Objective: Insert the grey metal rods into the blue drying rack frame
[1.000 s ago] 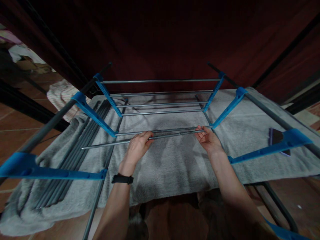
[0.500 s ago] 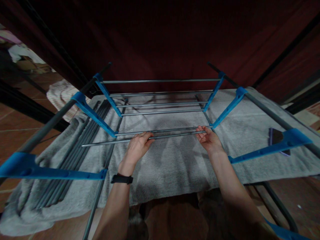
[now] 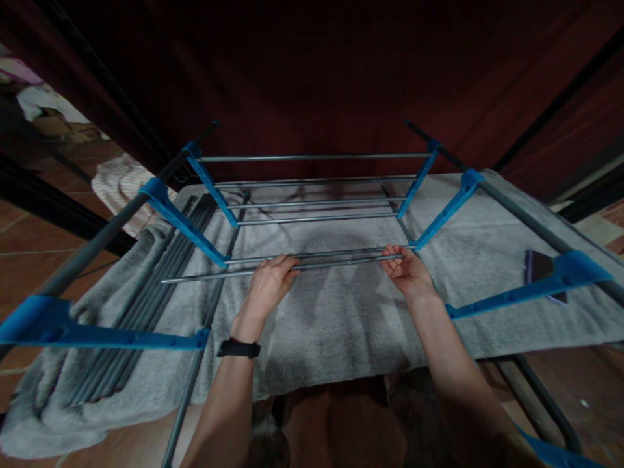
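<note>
A thin grey metal tube lies crosswise in both my hands, its left end sticking out past the frame's left side. My left hand, with a black band on the wrist, is closed over the tube near its middle. My right hand pinches the tube close to its right end, palm turned partly up. Just behind it runs a fixed crossbar between two blue plastic brackets, the left bracket and the right bracket. The tube's right tip is hidden by my fingers.
Farther back, several crossbars span another bracket pair. Loose tubes lie in a row at left on the grey towel. A dark phone-like object rests at right, partly behind a front blue bracket. A dark red curtain hangs behind.
Very little differs. The tube has shifted slightly to the right and its left end sits a touch higher; both hands keep their hold.
</note>
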{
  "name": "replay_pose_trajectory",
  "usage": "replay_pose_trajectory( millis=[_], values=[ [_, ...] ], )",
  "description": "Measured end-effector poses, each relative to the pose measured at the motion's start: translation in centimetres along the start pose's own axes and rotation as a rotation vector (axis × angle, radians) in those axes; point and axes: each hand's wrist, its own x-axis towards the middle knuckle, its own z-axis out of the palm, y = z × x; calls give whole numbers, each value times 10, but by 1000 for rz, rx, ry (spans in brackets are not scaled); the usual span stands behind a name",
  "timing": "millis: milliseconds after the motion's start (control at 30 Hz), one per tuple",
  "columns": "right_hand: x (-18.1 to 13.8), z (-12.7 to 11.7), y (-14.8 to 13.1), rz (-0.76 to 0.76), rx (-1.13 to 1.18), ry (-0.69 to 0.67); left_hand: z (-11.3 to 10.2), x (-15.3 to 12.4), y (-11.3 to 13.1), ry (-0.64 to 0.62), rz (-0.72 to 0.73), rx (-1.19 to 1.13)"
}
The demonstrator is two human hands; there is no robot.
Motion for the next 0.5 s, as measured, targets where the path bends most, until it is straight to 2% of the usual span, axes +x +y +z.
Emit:
replay_pose_trajectory(
  millis=[200,500],
  values=[
    [-1,0,0,2,15,29,3,1,0,-2,0,13],
    [3,-3,2,-14,27,-3,6,1,-4,32,-10,-78]
  ],
)
